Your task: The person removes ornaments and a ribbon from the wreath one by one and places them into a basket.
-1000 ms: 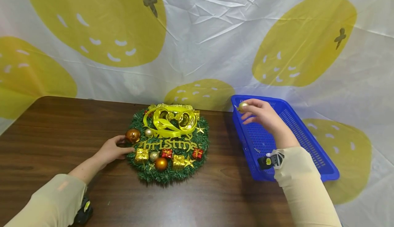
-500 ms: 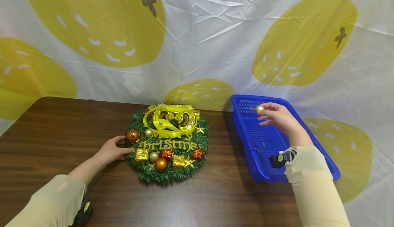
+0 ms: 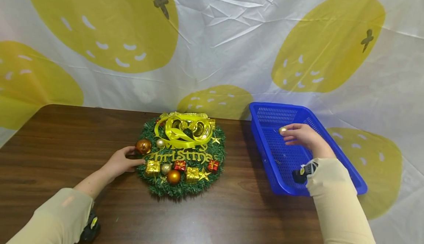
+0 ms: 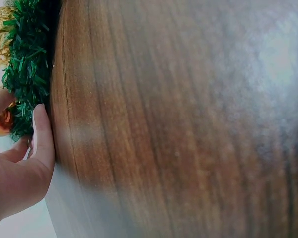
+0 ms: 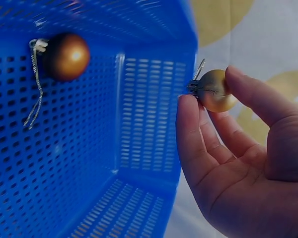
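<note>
A green Christmas wreath (image 3: 179,190) lies on the table, trimmed with baubles, small gift boxes, gold stars, gold lettering and gold bells with a yellow ribbon. At its left edge, my left hand (image 3: 120,163) grips the rim beside a large copper bauble (image 3: 143,146); the left wrist view shows thumb and fingers on either side of the green tinsel (image 4: 27,64). Over the blue basket (image 3: 265,155), my right hand (image 3: 304,137) pinches a small gold bauble (image 5: 214,91) by thumb and fingertips, its cap and string loop pointing away. A copper bauble (image 5: 67,57) with a silvery string lies inside the basket.
The basket stands on the right side of the brown wooden table (image 3: 232,214). Behind the table hangs a white cloth (image 3: 225,45) printed with large yellow fruit. Table surface shows between the wreath and the basket.
My right hand has moved right with the gold bauble, from the basket's left rim to over its inside, then lower. My left hand and the wreath have stayed put.
</note>
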The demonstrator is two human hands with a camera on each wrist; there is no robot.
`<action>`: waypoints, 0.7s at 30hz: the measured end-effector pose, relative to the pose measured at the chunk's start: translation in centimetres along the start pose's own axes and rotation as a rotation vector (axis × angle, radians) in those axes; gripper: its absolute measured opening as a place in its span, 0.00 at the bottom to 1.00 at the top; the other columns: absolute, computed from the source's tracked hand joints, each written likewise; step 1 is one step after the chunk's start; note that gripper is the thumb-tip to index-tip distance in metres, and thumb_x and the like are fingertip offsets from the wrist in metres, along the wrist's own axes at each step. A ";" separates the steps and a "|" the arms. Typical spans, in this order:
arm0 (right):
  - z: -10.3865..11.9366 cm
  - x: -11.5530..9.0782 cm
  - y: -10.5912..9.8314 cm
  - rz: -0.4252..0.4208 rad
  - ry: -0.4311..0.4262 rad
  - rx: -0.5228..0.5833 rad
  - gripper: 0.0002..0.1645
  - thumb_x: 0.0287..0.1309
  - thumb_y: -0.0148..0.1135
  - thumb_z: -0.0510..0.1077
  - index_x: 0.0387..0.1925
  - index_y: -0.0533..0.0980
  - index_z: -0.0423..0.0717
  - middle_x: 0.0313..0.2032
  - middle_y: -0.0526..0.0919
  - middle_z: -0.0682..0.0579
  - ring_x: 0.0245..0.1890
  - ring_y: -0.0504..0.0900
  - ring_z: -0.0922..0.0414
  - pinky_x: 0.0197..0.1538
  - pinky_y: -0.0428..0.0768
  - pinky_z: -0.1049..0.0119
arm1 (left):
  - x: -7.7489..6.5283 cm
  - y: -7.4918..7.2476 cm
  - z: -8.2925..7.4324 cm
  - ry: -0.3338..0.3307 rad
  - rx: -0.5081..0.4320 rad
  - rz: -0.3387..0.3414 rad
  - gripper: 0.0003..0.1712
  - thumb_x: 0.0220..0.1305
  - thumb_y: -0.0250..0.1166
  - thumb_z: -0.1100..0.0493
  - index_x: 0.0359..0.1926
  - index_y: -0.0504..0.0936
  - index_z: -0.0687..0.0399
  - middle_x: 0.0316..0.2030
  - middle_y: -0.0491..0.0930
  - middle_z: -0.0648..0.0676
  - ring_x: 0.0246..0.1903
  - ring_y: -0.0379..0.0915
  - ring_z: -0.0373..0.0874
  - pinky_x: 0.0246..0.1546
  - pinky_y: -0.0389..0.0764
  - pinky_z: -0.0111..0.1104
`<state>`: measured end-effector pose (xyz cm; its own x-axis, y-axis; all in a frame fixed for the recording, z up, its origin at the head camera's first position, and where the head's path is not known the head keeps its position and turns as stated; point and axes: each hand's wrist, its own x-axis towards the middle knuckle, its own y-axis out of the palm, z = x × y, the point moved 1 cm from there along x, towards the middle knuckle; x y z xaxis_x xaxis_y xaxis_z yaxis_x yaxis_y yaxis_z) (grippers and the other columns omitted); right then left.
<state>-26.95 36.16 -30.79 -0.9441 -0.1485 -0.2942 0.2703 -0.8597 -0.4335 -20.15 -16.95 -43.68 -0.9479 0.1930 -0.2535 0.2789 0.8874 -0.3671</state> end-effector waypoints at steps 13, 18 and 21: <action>-0.7 -0.6 -0.1 -0.032 0.055 -0.042 0.24 0.62 0.55 0.39 0.54 0.63 0.25 0.28 0.78 0.65 0.30 0.79 0.68 0.42 0.84 0.68 | 0.0 0.1 -0.1 0.002 -0.001 0.000 0.46 0.64 0.61 0.57 0.68 0.44 0.78 0.63 0.52 0.79 0.55 0.67 0.66 0.44 0.83 0.40; 0.4 -0.8 0.2 -0.050 0.020 -0.062 0.31 0.63 0.55 0.40 0.59 0.58 0.22 0.29 0.77 0.66 0.31 0.79 0.68 0.41 0.84 0.69 | -0.1 0.1 -0.2 0.004 -0.001 -0.003 0.46 0.63 0.61 0.57 0.68 0.44 0.78 0.63 0.52 0.79 0.55 0.67 0.66 0.44 0.83 0.40; 1.5 -0.8 0.9 -0.047 -0.032 -0.064 0.32 0.63 0.54 0.40 0.60 0.58 0.21 0.30 0.76 0.67 0.31 0.79 0.68 0.41 0.84 0.70 | -0.1 0.1 -0.2 -0.001 -0.002 -0.006 0.46 0.63 0.61 0.57 0.68 0.44 0.78 0.63 0.51 0.79 0.54 0.68 0.66 0.44 0.83 0.40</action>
<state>-26.28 34.74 -29.68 -0.9612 -0.1253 -0.2458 0.2364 -0.8333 -0.4997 -20.09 -16.81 -43.56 -0.9494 0.1870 -0.2524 0.2728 0.8892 -0.3672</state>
